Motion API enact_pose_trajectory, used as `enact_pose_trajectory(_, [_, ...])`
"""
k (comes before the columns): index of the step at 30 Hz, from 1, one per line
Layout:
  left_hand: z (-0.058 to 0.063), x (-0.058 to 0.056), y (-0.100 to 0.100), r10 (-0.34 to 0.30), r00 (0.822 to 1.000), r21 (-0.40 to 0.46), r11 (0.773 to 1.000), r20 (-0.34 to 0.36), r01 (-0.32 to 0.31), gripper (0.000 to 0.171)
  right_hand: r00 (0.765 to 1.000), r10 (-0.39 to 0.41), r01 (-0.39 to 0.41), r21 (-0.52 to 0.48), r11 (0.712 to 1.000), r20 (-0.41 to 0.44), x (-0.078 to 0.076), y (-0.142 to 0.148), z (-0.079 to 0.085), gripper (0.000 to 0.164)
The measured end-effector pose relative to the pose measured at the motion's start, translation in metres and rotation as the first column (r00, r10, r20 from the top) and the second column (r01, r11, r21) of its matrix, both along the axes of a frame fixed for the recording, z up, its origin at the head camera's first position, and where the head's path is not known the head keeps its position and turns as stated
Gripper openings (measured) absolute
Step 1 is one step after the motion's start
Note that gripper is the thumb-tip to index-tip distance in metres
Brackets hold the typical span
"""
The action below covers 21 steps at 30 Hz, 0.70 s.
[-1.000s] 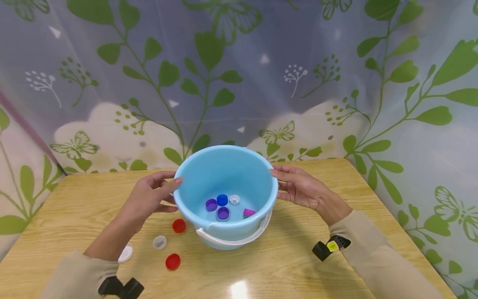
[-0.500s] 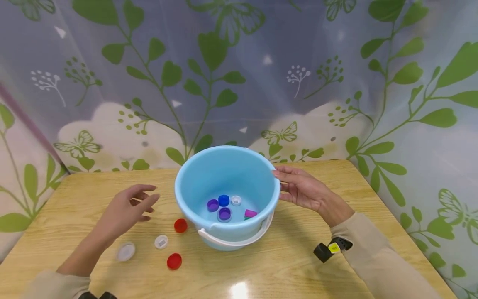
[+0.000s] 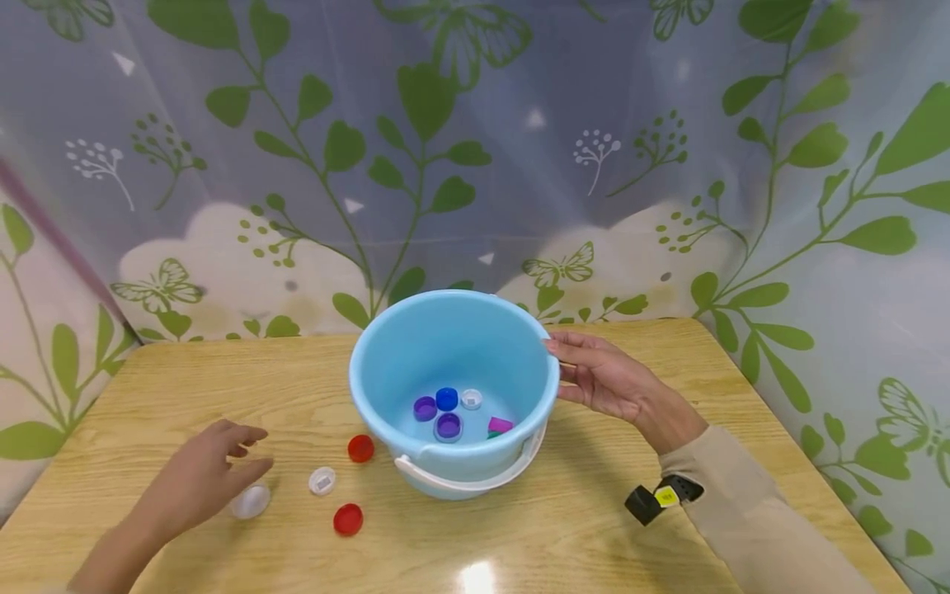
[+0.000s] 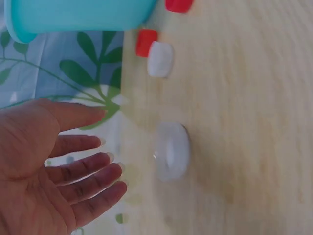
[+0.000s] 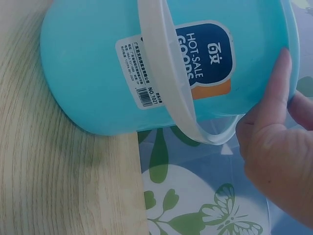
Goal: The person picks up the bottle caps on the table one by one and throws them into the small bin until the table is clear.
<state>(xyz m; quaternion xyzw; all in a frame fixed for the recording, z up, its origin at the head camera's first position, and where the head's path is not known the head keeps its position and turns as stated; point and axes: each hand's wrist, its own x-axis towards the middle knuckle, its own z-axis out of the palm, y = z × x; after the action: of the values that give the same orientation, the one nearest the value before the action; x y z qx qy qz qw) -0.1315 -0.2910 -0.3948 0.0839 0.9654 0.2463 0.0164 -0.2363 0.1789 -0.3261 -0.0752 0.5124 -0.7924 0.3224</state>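
Red cap (image 3: pixel 360 448) beside bucket (image 3: pixel 445 342); left hand (image 3: pixel 195 481) could probably pass above.

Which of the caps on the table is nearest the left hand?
The large white cap; the small white cap and two red caps lie farther from the left hand.

Premises: an indoor, screened-off corner, apparently set up for recording; the kind of building around it cannot be determined. Grounds: a wood-grain tabletop (image 3: pixel 575 528) has its far edge close against a hanging sheet (image 3: pixel 512 173), grey-blue above, printed with green leaves, butterflies and pale cloud shapes. Creases run across the sheet; whether fabric or plastic cannot be told. Similarly printed panels enclose the left and right sides. A glare patch (image 3: pixel 477 577) shows on the near part of the tabletop. A black wrist-worn unit (image 3: pixel 644 503) bearing a yellow tag (image 3: pixel 667 497) supports the finding.
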Motion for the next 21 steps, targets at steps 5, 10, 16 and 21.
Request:
enact_pose_trajectory(5, [-0.013, 0.006, -0.006, -0.054, 0.998, -0.058, 0.997, 0.021, 0.055, 0.044, 1.000, 0.002, -0.002, -0.014, 1.000, 0.001, 0.001, 0.000, -0.001, 0.027])
enact_pose_trajectory(10, [-0.023, 0.010, -0.006, -0.129, 0.992, -0.104, 0.986, -0.003, 0.128, 0.041, 1.000, 0.008, -0.008, -0.030, 1.000, 0.003, 0.001, 0.000, -0.001, 0.025])
enact_pose_trajectory(16, [-0.032, 0.016, -0.002, -0.181, 0.975, -0.182, 0.971, -0.132, 0.156, 0.033, 1.000, 0.005, -0.005, -0.023, 1.000, 0.004, 0.002, 0.000, -0.001, 0.022])
enact_pose_trajectory(21, [-0.034, 0.018, 0.000, -0.177, 0.969, -0.224, 0.965, -0.172, 0.136, 0.031, 1.000, 0.006, -0.006, -0.029, 1.000, 0.004, 0.001, 0.000, 0.000, 0.025])
